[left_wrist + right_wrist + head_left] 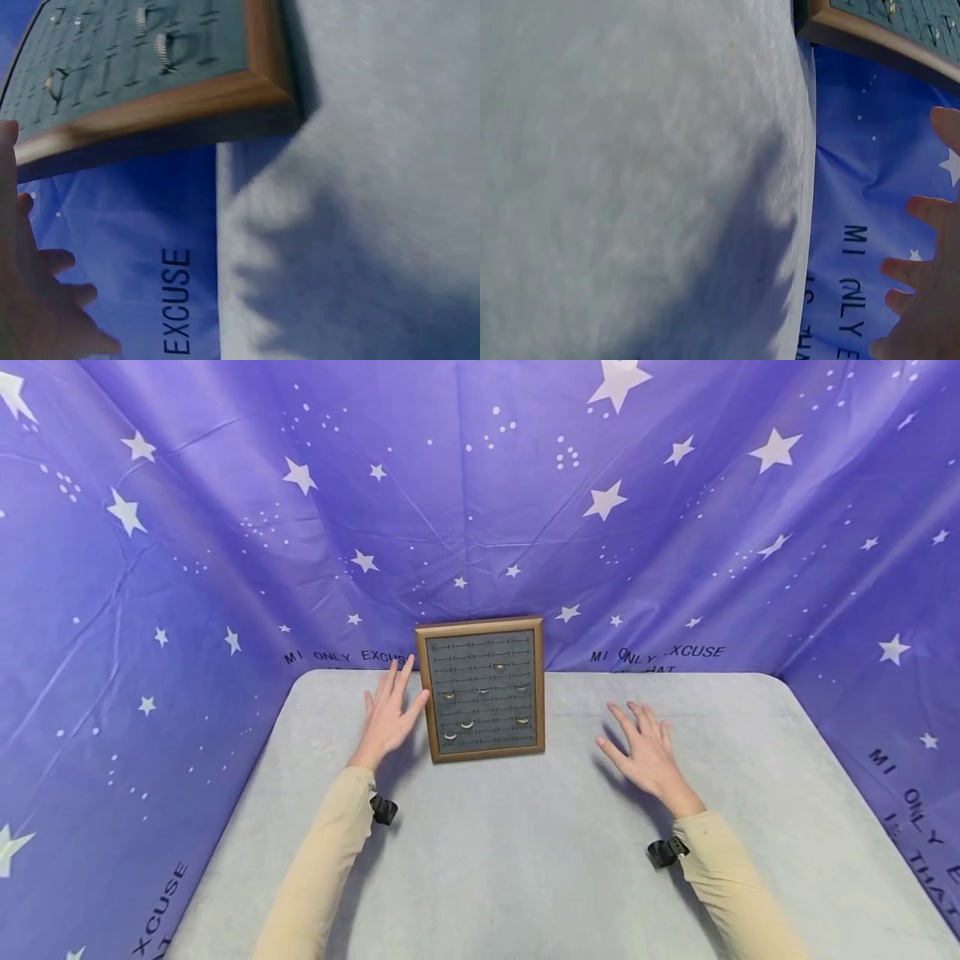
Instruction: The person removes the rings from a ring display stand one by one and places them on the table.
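A wood-framed ring display board [486,690] with a dark grey slotted face leans upright at the back of the table. Several rings sit in its slots, among them a silver ring [467,724] low on the left and a ring [499,666] near the top. My left hand [386,714] hovers by the board's left edge, fingers spread; whether the thumb touches the frame I cannot tell. Off to the right of the board, my right hand [647,756] is held above the table with spread fingers and nothing in it. The left wrist view shows a silver ring [163,52] close up.
The table [525,860] has a pale grey cloth-like surface. A purple curtain with white stars [465,510] stands behind it and along both sides. Each wrist bears a small black camera, one on the left [384,810] and one on the right [666,852].
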`<state>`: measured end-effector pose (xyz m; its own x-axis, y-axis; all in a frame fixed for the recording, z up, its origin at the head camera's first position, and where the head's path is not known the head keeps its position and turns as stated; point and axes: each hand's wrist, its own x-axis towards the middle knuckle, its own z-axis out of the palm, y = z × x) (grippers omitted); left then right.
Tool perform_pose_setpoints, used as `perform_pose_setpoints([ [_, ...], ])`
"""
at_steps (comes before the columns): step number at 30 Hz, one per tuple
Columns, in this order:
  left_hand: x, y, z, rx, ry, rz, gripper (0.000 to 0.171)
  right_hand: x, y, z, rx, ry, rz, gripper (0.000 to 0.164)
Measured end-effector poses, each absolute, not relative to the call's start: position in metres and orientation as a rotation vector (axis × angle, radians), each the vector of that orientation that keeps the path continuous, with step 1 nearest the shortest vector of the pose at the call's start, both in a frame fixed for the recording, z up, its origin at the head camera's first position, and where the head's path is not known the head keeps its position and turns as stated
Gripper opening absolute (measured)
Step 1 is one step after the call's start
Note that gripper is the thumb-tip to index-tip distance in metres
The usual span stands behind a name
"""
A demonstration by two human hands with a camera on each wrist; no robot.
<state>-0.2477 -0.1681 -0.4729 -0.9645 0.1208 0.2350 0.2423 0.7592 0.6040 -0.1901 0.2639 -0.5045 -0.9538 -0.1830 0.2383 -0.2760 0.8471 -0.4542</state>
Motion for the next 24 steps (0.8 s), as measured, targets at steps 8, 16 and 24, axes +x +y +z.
perform_pose_setpoints([
  [8, -0.263, -0.161, -0.463, -0.528, -2.564, -1.395, 0.068, -0.190, 0.254, -0.503, 0.420, -2.764, 0.857, 0.063],
  [16, -0.266, -0.157, -0.461, -0.501, -2.424, -1.744, 0.072, -0.194, 0.240, -0.501, 0.489, -2.710, 0.960, 0.061],
  [24, -0.250, -0.154, -0.440, -0.496, -2.367, -1.813, 0.072, -0.200, 0.228, -0.494, 0.581, -2.698, 1.032, 0.056],
])
